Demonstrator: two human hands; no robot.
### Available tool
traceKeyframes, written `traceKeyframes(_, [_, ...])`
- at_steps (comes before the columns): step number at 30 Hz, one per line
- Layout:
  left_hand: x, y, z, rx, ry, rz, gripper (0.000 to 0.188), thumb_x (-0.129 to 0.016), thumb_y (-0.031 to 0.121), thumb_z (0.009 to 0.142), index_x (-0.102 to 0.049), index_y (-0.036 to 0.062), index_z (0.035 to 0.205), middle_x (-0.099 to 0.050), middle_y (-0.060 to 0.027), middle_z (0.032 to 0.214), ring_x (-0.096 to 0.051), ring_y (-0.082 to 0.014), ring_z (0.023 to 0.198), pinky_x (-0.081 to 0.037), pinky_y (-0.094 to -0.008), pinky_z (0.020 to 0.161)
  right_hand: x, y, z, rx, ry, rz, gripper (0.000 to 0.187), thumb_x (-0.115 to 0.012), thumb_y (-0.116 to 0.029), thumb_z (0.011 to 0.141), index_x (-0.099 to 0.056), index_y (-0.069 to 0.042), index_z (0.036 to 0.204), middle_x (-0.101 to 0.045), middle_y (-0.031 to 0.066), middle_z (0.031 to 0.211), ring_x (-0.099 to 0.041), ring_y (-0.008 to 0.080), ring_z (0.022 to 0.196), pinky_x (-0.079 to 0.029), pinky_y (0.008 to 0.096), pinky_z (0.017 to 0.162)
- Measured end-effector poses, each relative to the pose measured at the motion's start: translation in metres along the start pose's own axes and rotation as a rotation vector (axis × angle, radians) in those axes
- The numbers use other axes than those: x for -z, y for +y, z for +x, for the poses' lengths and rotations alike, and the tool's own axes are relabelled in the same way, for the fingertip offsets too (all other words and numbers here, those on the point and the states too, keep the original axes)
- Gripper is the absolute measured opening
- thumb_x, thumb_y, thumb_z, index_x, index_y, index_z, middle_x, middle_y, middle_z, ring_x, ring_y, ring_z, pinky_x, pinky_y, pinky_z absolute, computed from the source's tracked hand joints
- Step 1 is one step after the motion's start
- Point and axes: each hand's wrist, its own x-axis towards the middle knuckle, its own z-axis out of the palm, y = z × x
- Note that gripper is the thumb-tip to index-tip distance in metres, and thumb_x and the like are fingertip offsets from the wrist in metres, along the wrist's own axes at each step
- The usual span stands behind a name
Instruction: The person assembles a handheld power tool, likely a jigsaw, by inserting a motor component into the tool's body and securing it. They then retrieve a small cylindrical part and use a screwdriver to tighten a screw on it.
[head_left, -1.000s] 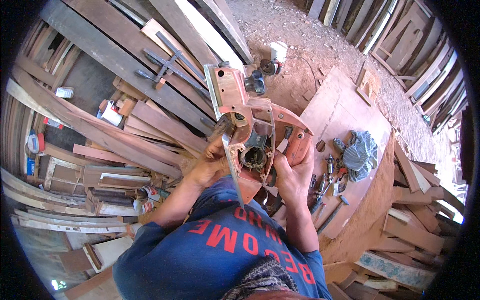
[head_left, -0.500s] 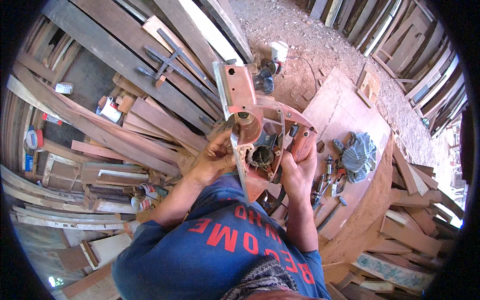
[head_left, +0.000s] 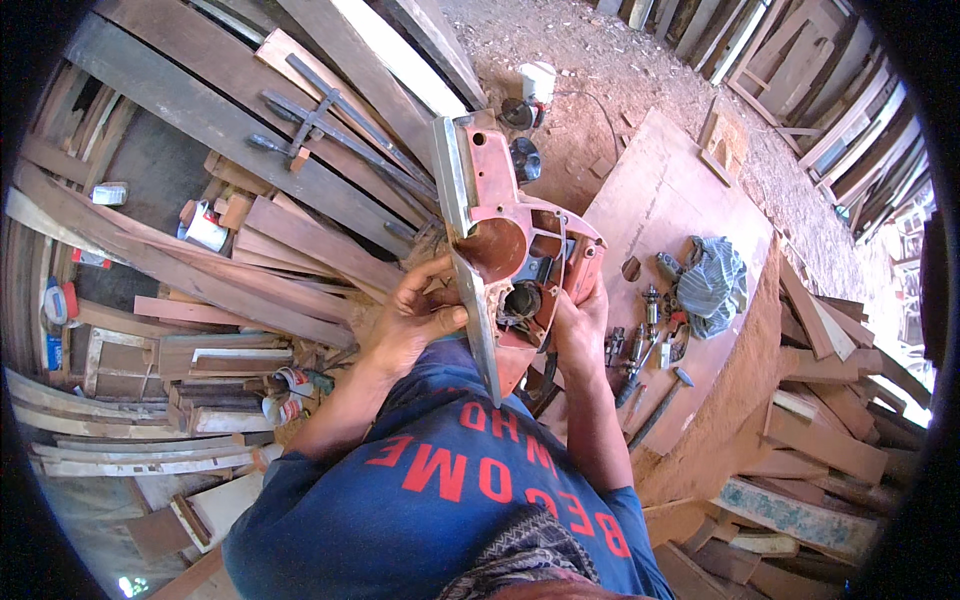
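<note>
I hold a partly dismantled electric planer (head_left: 492, 165) in front of my body, its worn reddish housing upright with the inner cavity exposed. A flat metal sole runs down its left side. My left hand (head_left: 418, 318) grips the edge of that sole, thumb and fingers pressed to it. My right hand (head_left: 583, 335) is wrapped round the planer's handle (head_left: 584, 268) on the right, the thumb near the open cavity. Some right-hand fingers are hidden behind the housing.
On a board (head_left: 640, 190) at right lie a hammer (head_left: 662, 410), a bunched blue cloth (head_left: 712, 285) and metal tool parts (head_left: 652, 308). Clamps (head_left: 318, 120) rest on long planks at left. A white container (head_left: 538, 80) stands beyond the planer. Timber offcuts (head_left: 820, 440) are piled at right.
The planer has turned a little in my hands, showing more of its metal sole. My right hand has shifted slightly left with it. Both hands keep their hold.
</note>
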Motion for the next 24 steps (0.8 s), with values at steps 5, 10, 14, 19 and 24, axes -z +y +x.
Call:
traceKeyframes(5, [0.003,0.0,-0.002,-0.003,-0.038,-0.069,0.074,-0.081,-0.002,0.095,-0.051,0.0141,0.161,-0.061,-0.0124,0.152,-0.067,-0.0266,0.13,-0.061,-0.0415,0.105,0.002,0.006,0.0,0.088,-0.016,-0.021,0.048,-0.065,0.006,0.094,-0.054,-0.002,0.139,-0.067,0.005,0.123,-0.068,0.0146,0.111,-0.057,0.0335,0.096])
traceKeyframes(10, [0.006,0.004,-0.001,-0.071,-0.081,-0.108,0.075,-0.08,-0.003,0.096,-0.051,0.0158,0.162,-0.06,-0.0137,0.156,-0.065,-0.0273,0.134,-0.059,-0.0426,0.107,-0.01,-0.012,0.001,0.128,-0.043,-0.078,0.047,-0.068,0.004,0.093,-0.054,-0.002,0.138,-0.067,0.0053,0.123,-0.067,0.0146,0.111,-0.056,0.034,0.097])
traceKeyframes(14, [0.012,0.002,-0.001,-0.082,-0.063,-0.142,0.073,-0.08,-0.002,0.096,-0.053,0.0149,0.161,-0.062,-0.0125,0.153,-0.065,-0.0251,0.134,-0.057,-0.0431,0.11,-0.019,-0.023,0.0,0.176,-0.019,-0.134,0.043,-0.067,0.005,0.095,-0.058,-0.001,0.136,-0.07,0.0047,0.12,-0.068,0.0116,0.103,-0.057,0.0305,0.092])
traceKeyframes(19, [0.007,0.008,-0.006,-0.101,-0.003,-0.095,0.069,-0.08,-0.001,0.096,-0.054,0.0129,0.159,-0.064,-0.011,0.15,-0.066,-0.0227,0.13,-0.056,-0.0421,0.112,-0.028,-0.036,-0.003,0.063,-0.049,-0.159,0.051,-0.066,0.004,0.093,-0.053,0.002,0.142,-0.068,0.0074,0.127,-0.068,0.0167,0.113,-0.055,0.0343,0.101])
traceKeyframes(24, [0.006,0.009,-0.013,-0.069,0.032,-0.087,0.068,-0.08,0.001,0.097,-0.054,0.0124,0.158,-0.065,-0.0102,0.147,-0.067,-0.0222,0.128,-0.057,-0.0412,0.11,-0.024,-0.026,-0.001,0.03,-0.072,-0.162,0.052,-0.065,0.003,0.092,-0.052,0.002,0.142,-0.068,0.0067,0.125,-0.067,0.0166,0.113,-0.055,0.034,0.1])
